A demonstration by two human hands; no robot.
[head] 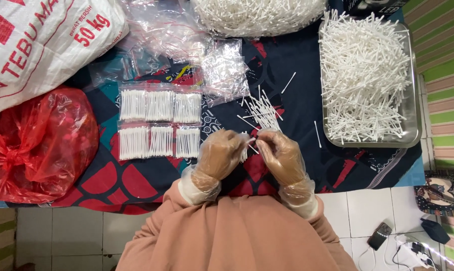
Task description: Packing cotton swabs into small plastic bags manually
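Both gloved hands, my left hand point(221, 154) and right hand point(282, 154), meet close; fingers pinch a small bundle of cotton swabs point(247, 148) for evening, loose swabs point(263, 111) just beyond.

Six small clear packets of white swabs point(159, 121) are laid in two rows of three on the patterned cloth. A large white woven sack point(41, 42) with red print is seen at top left, a knotted red plastic bag point(38, 145) below it. Empty clear bags point(222, 70) are piled above the packets. A dark-screened phone point(379, 236) is seen on the tiled floor at lower right.
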